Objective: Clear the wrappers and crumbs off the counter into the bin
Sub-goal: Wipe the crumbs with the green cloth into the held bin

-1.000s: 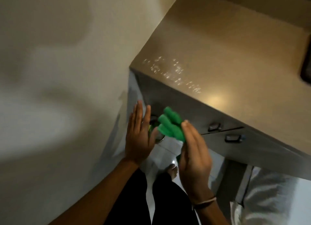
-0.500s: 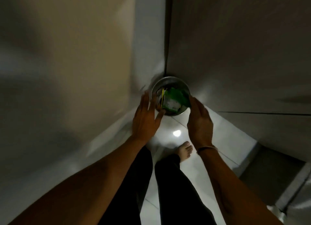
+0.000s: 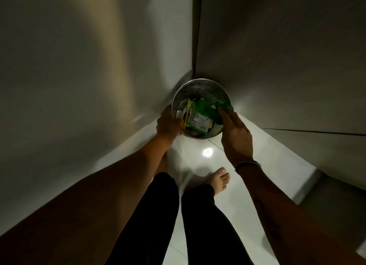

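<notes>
Both hands reached down to the round metal bin (image 3: 200,86) on the floor: the left hand (image 3: 168,124) gripped its rim, the right hand (image 3: 235,134) held a green cloth (image 3: 223,106) over the green wrappers (image 3: 200,116) inside.

The bin (image 3: 200,86) is a round, silvery mesh basket, upright on the floor in the corner. Inside it lies a green wrapper (image 3: 202,116), tilted, with a pale printed panel facing up. Left of it in the bin stands a yellow-edged wrapper (image 3: 187,114), on edge. A green cloth (image 3: 229,107) sits at the bin's right rim.
</notes>
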The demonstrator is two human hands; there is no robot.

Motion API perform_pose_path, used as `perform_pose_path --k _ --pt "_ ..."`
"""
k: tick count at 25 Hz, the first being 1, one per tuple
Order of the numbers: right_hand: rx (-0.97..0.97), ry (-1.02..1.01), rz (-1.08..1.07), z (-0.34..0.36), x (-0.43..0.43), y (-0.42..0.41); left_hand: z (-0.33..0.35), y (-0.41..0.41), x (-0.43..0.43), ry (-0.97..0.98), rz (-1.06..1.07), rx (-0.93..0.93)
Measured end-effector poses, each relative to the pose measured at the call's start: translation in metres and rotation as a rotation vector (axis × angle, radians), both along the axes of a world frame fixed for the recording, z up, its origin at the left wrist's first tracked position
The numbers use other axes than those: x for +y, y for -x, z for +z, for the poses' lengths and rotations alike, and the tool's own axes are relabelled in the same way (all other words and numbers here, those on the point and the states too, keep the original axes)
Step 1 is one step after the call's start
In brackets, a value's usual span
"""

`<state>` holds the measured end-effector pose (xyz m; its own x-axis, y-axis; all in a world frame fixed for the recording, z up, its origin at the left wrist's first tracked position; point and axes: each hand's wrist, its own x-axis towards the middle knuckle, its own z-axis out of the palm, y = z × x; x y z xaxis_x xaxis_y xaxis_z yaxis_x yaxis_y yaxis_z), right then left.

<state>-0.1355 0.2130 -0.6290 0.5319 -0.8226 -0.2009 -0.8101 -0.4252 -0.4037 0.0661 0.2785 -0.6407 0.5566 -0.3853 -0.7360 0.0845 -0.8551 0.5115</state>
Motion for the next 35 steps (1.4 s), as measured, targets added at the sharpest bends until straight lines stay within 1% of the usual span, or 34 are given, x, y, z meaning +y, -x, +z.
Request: perform_pose_path --k 2,4,6,8,12,14,16,20,23,25,28,30,32,33,34,35 --pt "-0.017 0.0 0.009 0.038 0.011 0.008 0.036 0.005 0.009 -0.047 -0.027 -0.037" --pt "-0.017 -0.047 -0.02 0.078 0.021 0.01 0.073 0.007 0.019 -0.09 -0.047 -0.082" --pt "-0.025 -0.101 -0.078 0.135 0.034 0.008 0.122 0.011 0.032 -0.124 -0.024 -0.123" --pt "-0.069 -0.127 -0.131 0.202 0.049 0.005 0.182 0.016 0.047 -0.13 0.037 -0.112" --pt "-0.233 -0.152 -0.217 0.33 0.067 0.009 0.306 0.022 0.067 -0.108 0.149 -0.021" --pt "-0.272 -0.126 -0.259 0.377 0.064 0.007 0.355 0.021 0.067 -0.049 0.256 0.057" --pt "-0.283 -0.066 -0.236 0.414 0.058 0.004 0.393 0.021 0.064 0.003 0.329 0.116" --pt "-0.305 -0.006 -0.193 0.471 0.041 -0.005 0.453 0.024 0.059 0.083 0.429 0.168" --pt "-0.396 0.035 -0.173 0.503 0.024 -0.007 0.479 0.024 0.046 0.176 0.506 0.22" --pt "-0.458 0.069 -0.179 0.526 0.014 -0.004 0.494 0.023 0.037 0.215 0.51 0.232" --pt "-0.599 0.124 -0.243 0.559 -0.007 0.01 0.512 0.023 0.018 0.252 0.525 0.224" --pt "-0.662 0.215 -0.32 0.577 -0.033 0.025 0.52 0.023 0.009 0.253 0.527 0.198" --pt "-0.66 0.379 -0.42 0.582 -0.065 0.044 0.526 0.022 0.001 0.251 0.513 0.187" --pt "-0.629 0.416 -0.466 0.58 -0.079 0.053 0.529 0.022 -0.001 0.244 0.505 0.184" --pt "-0.581 0.39 -0.505 0.575 -0.091 0.059 0.531 0.022 -0.002 0.24 0.505 0.187" --pt "-0.496 0.311 -0.526 0.567 -0.099 0.061 0.532 0.023 -0.002 0.236 0.507 0.196"
